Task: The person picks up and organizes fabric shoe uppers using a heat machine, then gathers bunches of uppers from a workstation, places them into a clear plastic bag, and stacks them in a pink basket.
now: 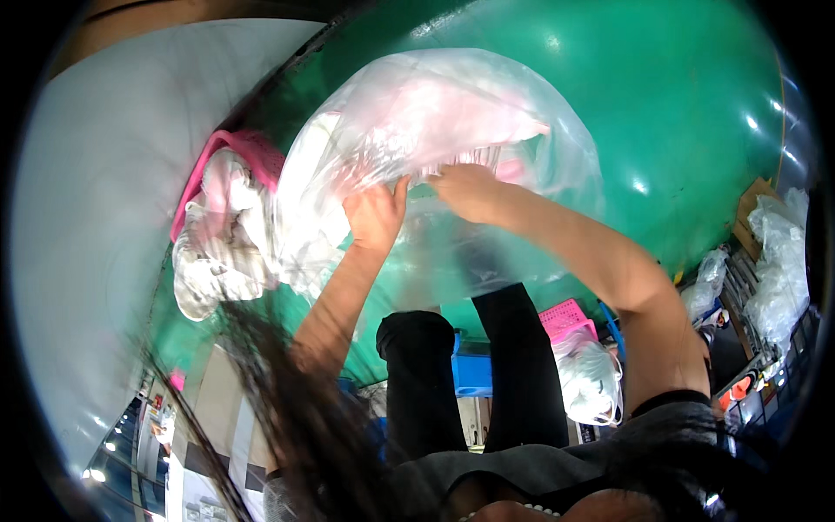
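Note:
A large clear plastic bag (570,152) spreads in front of me, with soft pink and white items (435,109) showing through it. My left hand (376,215) is closed on the gathered plastic near the middle of the bag, its thumb pointing up. Just to its right, my right hand (467,192) pinches the bag as well, with the fingertips partly hidden in the folds. Between the two hands the plastic is bunched into creases. The lower part of the bag hangs see-through toward my knees.
Left of the bag, a pink basket (255,157) holds white bagged items (228,235). A pale curved surface (96,217) borders the green floor (670,104). Near my legs are a blue stool (472,374) and a white bag (589,378). Plastic-wrapped goods (778,270) stand far right.

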Available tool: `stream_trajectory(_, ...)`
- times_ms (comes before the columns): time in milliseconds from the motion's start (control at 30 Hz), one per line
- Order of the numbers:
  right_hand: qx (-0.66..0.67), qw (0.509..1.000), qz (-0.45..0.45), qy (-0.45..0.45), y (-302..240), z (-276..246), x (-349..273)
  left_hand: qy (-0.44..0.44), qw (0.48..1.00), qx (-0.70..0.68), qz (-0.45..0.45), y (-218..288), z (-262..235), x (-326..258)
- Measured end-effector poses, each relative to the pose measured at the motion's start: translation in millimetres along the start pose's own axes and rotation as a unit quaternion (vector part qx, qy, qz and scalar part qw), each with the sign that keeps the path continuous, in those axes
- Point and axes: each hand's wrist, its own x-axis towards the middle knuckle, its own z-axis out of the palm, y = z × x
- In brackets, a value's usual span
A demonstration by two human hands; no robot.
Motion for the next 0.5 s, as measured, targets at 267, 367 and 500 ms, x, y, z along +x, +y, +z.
stream_trajectory(267,-0.121,0.977,-0.163,0.062,0.1,102.9,56.7,-0.135,0.978,0.078,-0.141,-40.0,-7.4,68.6)
stream_trajectory(367,-0.022,0.987,-0.112,0.113,19.3,180.7,37.6,-0.173,0.974,0.144,-0.004,-44.4,15.0,72.1)
stream_trajectory(500,0.019,0.987,-0.151,0.052,3.7,155.0,33.6,0.039,0.989,0.102,0.101,-55.6,74.1,31.1)
